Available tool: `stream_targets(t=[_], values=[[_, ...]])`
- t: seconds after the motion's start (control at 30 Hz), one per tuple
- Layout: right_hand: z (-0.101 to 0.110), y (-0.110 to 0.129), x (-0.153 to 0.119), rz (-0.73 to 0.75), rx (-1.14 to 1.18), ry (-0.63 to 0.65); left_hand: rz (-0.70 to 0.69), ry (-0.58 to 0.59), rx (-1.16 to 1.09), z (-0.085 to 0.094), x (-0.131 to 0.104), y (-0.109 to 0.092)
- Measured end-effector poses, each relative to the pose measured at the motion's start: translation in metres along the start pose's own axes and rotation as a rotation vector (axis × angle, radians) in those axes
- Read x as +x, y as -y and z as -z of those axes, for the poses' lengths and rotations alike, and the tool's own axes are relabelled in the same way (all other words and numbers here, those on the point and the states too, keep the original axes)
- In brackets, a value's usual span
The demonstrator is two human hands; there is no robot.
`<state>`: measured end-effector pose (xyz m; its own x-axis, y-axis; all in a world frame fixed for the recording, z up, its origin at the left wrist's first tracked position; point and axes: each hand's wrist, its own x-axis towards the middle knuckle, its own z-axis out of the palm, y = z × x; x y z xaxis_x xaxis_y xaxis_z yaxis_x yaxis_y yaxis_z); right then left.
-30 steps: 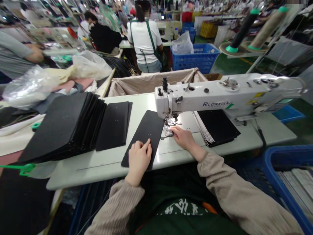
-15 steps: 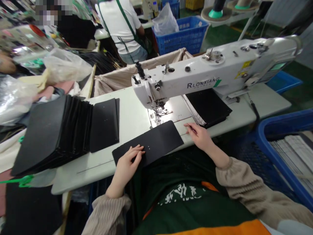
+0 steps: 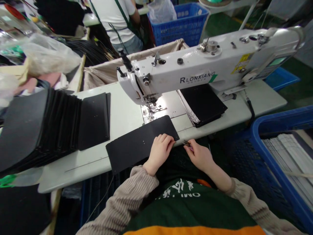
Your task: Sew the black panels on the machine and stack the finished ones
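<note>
A black rectangular panel lies slantwise along the table's front edge, just before the sewing machine's needle area. My left hand rests over the panel's lower right part, fingers closed in a pinch at its edge; whether a thread is also between them is too small to tell. Just to the right, my right hand is closed around small thread snips, whose metal tips point toward my left fingers. A thin thread hangs from the panel's lower left corner.
The sewing machine spans the table. Black panels stand stacked at left, with a few more beside them. A black stack with white edges lies under the arm. A blue basket stands at right; a person sits beyond.
My left hand has slid right along the panel to its right edge and closed. My right hand has come down nearer it, the snips now showing. The view has shifted slightly.
</note>
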<state>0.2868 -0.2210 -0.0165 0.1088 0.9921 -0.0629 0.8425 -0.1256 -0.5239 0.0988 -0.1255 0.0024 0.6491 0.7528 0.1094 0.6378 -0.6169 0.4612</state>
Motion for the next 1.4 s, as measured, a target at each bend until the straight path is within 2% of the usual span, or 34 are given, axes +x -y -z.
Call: stream_targets(t=[0.3, 0.4, 0.5, 0.57, 0.67, 0.73, 0.8, 0.9, 0.97, 1.07, 1.13, 1.23, 1.3, 1.37, 1.4], values=[[0.002, 0.023, 0.017, 0.064, -0.152, 0.018, 0.056, -0.009, -0.111, 0.002, -0.004, -0.001], [0.002, 0.024, 0.019, 0.057, -0.188, 0.005, 0.051, -0.015, -0.125, 0.002, -0.003, -0.005], [0.004, 0.021, 0.022, 0.044, -0.175, -0.025, 0.000, 0.007, -0.178, 0.011, -0.011, 0.000], [0.007, 0.017, 0.025, 0.031, -0.127, -0.067, -0.046, 0.026, -0.201, 0.024, -0.026, 0.013], [0.012, 0.014, 0.032, 0.059, -0.056, -0.130, -0.018, 0.010, -0.082, 0.050, -0.065, 0.049], [0.013, 0.014, 0.038, 0.157, -0.039, -0.108, 0.054, 0.006, 0.044, 0.069, -0.099, 0.078], [0.013, 0.017, 0.044, 0.273, -0.043, -0.047, 0.135, 0.017, 0.077, 0.086, -0.133, 0.104], [0.012, 0.026, 0.054, 0.395, 0.018, 0.051, 0.267, -0.035, -0.097, 0.110, -0.175, 0.126], [0.015, 0.037, 0.060, 0.401, 0.154, 0.102, 0.408, -0.156, -0.243, 0.125, -0.192, 0.128], [0.026, 0.061, 0.067, 0.310, 0.382, 0.125, 0.675, -0.438, -0.402, 0.148, -0.198, 0.119], [0.034, 0.079, 0.071, 0.255, 0.486, 0.132, 0.786, -0.566, -0.540, 0.161, -0.193, 0.113], [0.040, 0.099, 0.076, 0.226, 0.548, 0.128, 0.821, -0.585, -0.751, 0.181, -0.178, 0.105], [0.041, 0.105, 0.078, 0.233, 0.532, 0.091, 0.813, -0.569, -0.790, 0.197, -0.170, 0.101], [0.042, 0.107, 0.079, 0.253, 0.496, 0.052, 0.805, -0.608, -0.686, 0.221, -0.170, 0.099], [0.043, 0.106, 0.079, 0.265, 0.474, 0.036, 0.794, -0.688, -0.568, 0.235, -0.173, 0.099]])
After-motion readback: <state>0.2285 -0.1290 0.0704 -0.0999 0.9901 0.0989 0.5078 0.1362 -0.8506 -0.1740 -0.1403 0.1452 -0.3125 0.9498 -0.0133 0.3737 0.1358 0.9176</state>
